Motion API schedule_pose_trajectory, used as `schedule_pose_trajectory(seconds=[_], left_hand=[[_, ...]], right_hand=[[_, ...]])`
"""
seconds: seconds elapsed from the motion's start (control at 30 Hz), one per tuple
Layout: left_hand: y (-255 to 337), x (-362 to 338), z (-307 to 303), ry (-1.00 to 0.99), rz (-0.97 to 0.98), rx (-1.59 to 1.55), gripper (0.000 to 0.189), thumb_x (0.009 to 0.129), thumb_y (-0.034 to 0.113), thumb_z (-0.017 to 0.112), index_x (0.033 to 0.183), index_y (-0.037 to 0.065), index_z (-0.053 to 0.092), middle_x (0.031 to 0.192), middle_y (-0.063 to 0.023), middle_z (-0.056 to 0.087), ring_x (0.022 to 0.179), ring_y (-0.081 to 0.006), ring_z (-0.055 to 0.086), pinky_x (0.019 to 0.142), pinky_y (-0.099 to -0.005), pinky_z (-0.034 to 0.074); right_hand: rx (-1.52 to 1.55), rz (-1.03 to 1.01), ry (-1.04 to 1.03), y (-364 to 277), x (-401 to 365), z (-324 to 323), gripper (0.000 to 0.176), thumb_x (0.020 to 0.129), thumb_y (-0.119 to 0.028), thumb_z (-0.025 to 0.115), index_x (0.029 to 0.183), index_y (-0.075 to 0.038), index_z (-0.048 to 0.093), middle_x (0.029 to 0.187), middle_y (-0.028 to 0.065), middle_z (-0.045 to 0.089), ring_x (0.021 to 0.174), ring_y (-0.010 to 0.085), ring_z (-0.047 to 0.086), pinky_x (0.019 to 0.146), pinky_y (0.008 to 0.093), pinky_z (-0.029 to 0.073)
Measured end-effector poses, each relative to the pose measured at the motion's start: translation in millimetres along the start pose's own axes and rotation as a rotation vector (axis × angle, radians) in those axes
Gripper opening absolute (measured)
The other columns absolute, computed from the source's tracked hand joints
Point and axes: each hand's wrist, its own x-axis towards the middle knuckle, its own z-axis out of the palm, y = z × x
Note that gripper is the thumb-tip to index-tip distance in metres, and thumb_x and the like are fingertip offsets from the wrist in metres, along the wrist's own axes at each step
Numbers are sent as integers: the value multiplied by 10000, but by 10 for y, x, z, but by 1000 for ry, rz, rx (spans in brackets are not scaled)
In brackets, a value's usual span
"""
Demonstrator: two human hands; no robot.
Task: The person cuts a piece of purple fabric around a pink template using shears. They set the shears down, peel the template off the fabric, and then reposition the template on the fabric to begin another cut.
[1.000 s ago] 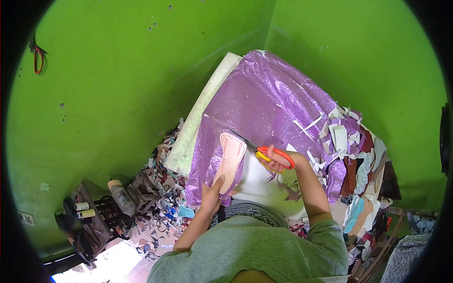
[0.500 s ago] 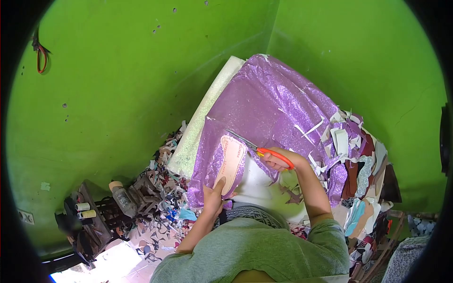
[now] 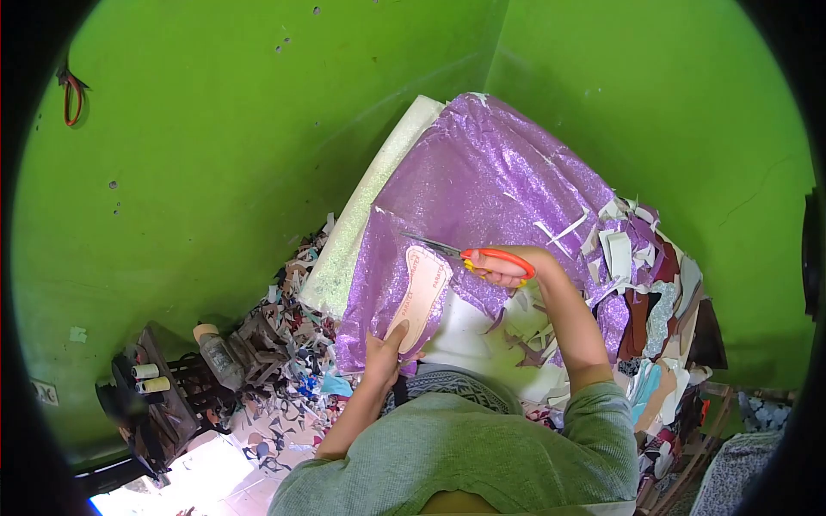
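Observation:
Purple glitter material [image 3: 447, 185] lies over the work surface, its lower part near my body. On it rests a pale pink template [image 3: 422, 288] with printed red lettering. My left hand [image 3: 385, 348] pinches the template's lower end together with the purple material. My right hand [image 3: 499, 267] is wrapped round the handles of orange-and-yellow scissors [image 3: 443, 248]. The scissor blades point left, just above the template's top end, over the purple material. How far the blades are apart is too small to tell.
A pale glitter roll [image 3: 370, 202] lies left of the purple material. Mixed scraps [image 3: 641, 258] pile up at the right, and more offcuts [image 3: 301, 344] cover the floor at the left. A bottle [image 3: 221, 361] stands by a wooden stand. Pliers [image 3: 72, 99] hang on the green wall.
The scissors and my right hand have moved slightly left and up, and the blades lie flatter over the material. My left hand still holds the template's lower end.

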Motion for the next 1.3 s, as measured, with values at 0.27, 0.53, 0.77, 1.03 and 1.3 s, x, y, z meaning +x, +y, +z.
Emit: schedule_pose_trajectory(seconds=[0.27,0.53,0.77,1.03,1.3], left_hand=[[-93,82,-89,-136,-12,-4,315,817,83,555,1100,1,442,891,-132,588,643,-204,609,430,-316,530],[-72,148,-77,-73,-8,6,336,815,79,552,1118,6,426,900,-132,586,648,-201,609,430,-306,528],[-132,329,-48,-43,-8,6,302,824,94,545,1086,-24,453,880,-138,591,643,-192,608,444,-287,530],[-151,312,210,-55,3,-15,279,833,143,559,1039,-31,485,836,-111,599,613,-155,587,473,-248,502],[-166,308,270,-132,6,22,304,848,117,530,1088,-51,450,977,-144,569,779,-201,607,552,-323,550]], right_hand=[[-52,78,74,-58,59,14,686,643,-813,269,684,-133,350,517,-64,294,373,25,281,315,179,252],[-169,-19,106,-206,23,31,700,632,-829,277,707,-139,368,550,-65,301,407,34,288,338,186,249],[-111,1,172,79,-123,71,676,729,-745,323,850,-103,494,518,-37,337,416,59,335,355,232,287],[-444,-36,767,856,-162,397,619,680,-510,652,1000,1,512,790,147,588,741,298,573,673,353,444],[-290,135,1223,1446,88,741,621,620,-208,734,1106,46,443,938,249,567,882,361,568,759,398,449]])
